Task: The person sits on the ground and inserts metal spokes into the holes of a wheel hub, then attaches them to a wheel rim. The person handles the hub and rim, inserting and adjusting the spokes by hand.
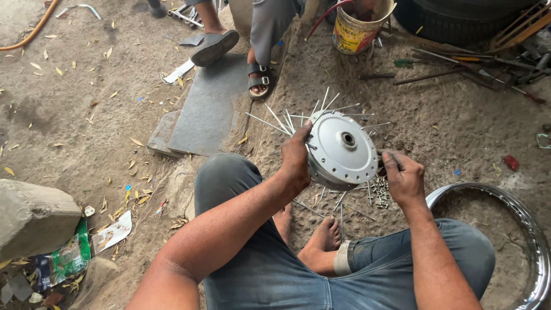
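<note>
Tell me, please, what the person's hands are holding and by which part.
Both hands grip a grey wheel hub with spokes: left hand on its left rim, right hand on its right edge.

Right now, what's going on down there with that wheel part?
A person sitting on the dirt ground holds a grey wheel hub between both hands: the left hand grips its left edge, the right hand its right. Thin spokes fan out from the hub. Small metal nipples lie below it, and a chrome rim rests beside the right knee.
</note>
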